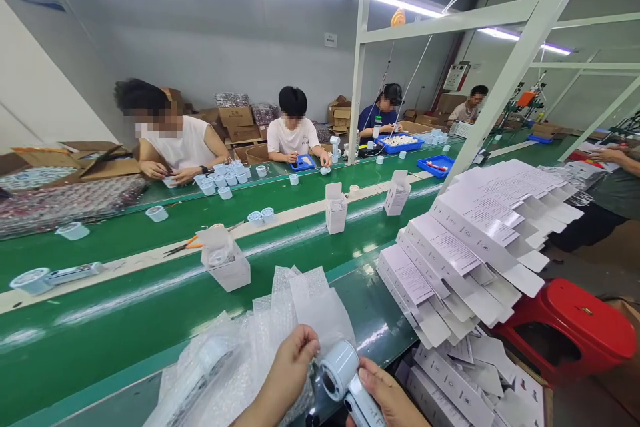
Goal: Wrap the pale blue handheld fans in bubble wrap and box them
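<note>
In the head view, my right hand [383, 390] grips a light-blue handheld device [341, 365] with a round, drum-shaped head and a hinged handle; it looks like a small fan or hair dryer. My left hand [296, 357] is just left of the drum head, its thumb and fingers pinched together. What lies between them, if anything, I cannot make out. Clear bubble-wrap bags [280, 307] are spread behind and beside my left hand. Among them, at the lower left, a similar light-blue device [197, 373] lies under the wrap.
Open white boxes [227, 270] stand on the green conveyor [150, 293]. Orange-handled pliers [187, 243] and another device [55, 277] lie on the pale strip. White cartons [450, 247] are stacked right, near a red stool [575, 320]. Several co-workers sit across; another person's arm shows far right.
</note>
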